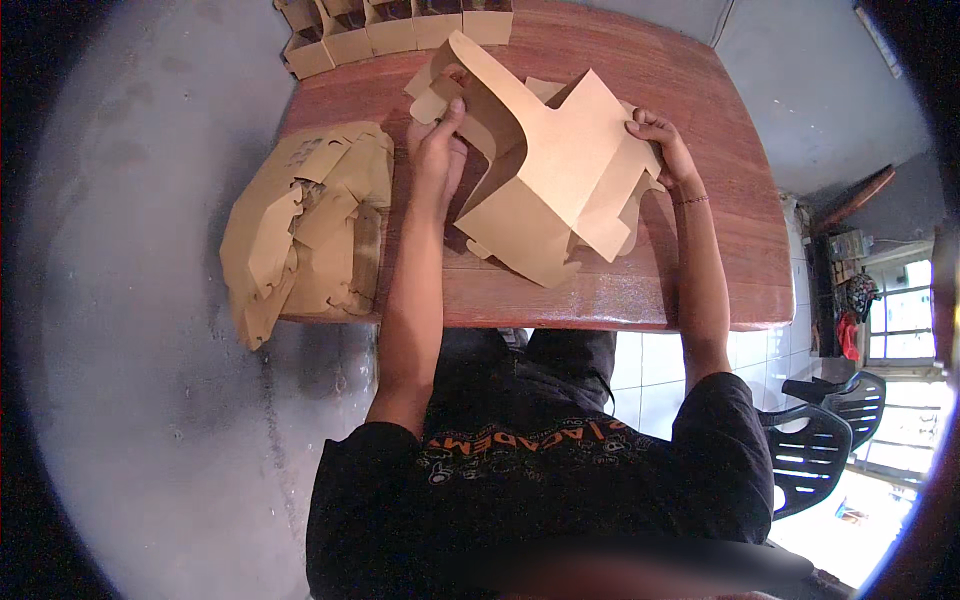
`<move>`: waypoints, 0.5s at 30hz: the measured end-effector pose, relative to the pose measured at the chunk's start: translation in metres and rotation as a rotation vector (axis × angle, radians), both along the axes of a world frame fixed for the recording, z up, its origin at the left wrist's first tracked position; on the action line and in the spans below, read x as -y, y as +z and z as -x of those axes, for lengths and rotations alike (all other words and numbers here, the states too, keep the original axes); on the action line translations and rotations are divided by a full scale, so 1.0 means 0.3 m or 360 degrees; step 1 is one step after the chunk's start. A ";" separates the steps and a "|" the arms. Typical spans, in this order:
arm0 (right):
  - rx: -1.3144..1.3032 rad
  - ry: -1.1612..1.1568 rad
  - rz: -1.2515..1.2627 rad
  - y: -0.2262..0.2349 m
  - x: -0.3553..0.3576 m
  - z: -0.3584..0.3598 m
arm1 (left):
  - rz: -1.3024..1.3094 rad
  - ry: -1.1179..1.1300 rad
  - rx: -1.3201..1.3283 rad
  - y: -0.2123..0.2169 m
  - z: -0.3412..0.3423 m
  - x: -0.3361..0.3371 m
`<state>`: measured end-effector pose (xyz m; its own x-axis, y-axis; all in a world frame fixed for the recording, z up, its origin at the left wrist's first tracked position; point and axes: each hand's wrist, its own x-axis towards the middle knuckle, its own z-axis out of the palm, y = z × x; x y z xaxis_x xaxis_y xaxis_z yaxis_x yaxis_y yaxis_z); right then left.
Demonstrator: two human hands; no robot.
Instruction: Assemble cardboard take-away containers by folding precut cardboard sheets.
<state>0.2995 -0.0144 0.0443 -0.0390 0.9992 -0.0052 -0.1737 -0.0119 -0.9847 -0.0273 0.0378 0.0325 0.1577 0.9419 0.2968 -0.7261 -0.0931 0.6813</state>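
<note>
Between my hands is a brown cardboard box blank (560,170), partly folded, with creased panels and tabs sticking out. It is tilted over the table, its left panel bent up into a curve. My left hand (438,150) grips that curved side, thumb up on the near face and fingers behind it. At the right, my right hand (660,145) pinches the blank's edge flaps, fingers curled over them. The fingers behind the card are partly hidden.
A stack of flat brown box blanks (310,220) lies at the table's left edge, overhanging it. Several folded cardboard boxes (390,35) stand in a row at the far left. The wooden table (730,230) meets grey walls. Dark plastic chairs (815,450) stand at the right.
</note>
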 end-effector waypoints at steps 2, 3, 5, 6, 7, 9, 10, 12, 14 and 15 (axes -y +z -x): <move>-0.0016 -0.0033 0.0017 0.003 0.002 0.020 | 0.0045 0.0011 0.0059 0.002 0.001 0.005; -0.0026 -0.0072 0.0024 0.013 0.006 0.028 | 0.0081 0.0016 0.0122 0.013 -0.001 0.010; -0.0058 -0.0043 0.0004 0.017 0.008 0.021 | 0.0080 -0.0079 0.0240 0.031 0.008 0.029; -0.0091 -0.0007 -0.0010 0.015 0.006 0.017 | 0.0084 -0.0167 0.0356 0.036 0.015 0.034; -0.0091 -0.0007 -0.0009 0.011 0.001 0.008 | 0.0084 -0.0167 0.0356 0.037 0.020 0.031; -0.0133 0.0062 -0.0011 0.006 -0.006 0.000 | -0.0100 -0.0290 0.0461 0.038 0.028 0.025; -0.0135 0.0064 -0.0010 0.007 -0.006 0.004 | -0.0100 -0.0288 0.0460 0.037 0.030 0.026; -0.0178 0.0061 -0.0007 0.013 0.002 0.009 | -0.0041 -0.0337 0.0494 0.042 0.029 0.035; -0.0179 0.0062 -0.0015 0.010 0.006 0.005 | -0.0015 -0.0276 0.0443 0.056 0.017 0.048; -0.0184 0.0072 -0.0022 0.008 0.008 0.004 | 0.0010 -0.0207 0.0389 0.064 0.014 0.055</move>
<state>0.2982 -0.0167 0.0465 -0.0834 0.9964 0.0159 -0.2856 -0.0086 -0.9583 -0.0314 0.0213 0.0518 0.2021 0.9203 0.3348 -0.8745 0.0157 0.4847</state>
